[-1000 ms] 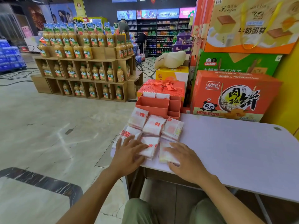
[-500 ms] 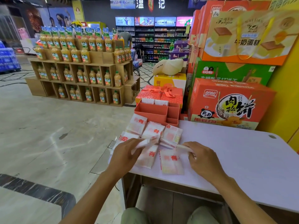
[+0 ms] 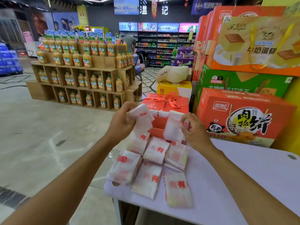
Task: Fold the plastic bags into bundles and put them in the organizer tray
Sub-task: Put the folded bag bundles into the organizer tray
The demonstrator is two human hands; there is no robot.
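Left hand (image 3: 121, 122) and right hand (image 3: 194, 129) each grip a folded bag bundle (image 3: 142, 120) above the organizer tray (image 3: 158, 127), near the counter's (image 3: 243, 172) far-left corner.

Bright overhead light, blurred, edge-warped.

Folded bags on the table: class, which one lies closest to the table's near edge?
The front-right bag, red characters across its upper part: its lower end reaches nearer that edge of the table than any other bag's.

Wooden crate display (image 3: 100, 62) with juice bottles (image 3: 67, 58) left of centre. Stacked boxes right: orange snack box (image 3: 243, 114), green box (image 3: 235, 82). Red ribboned gift box (image 3: 162, 103) centre. Drink shelves (image 3: 165, 44) top centre.
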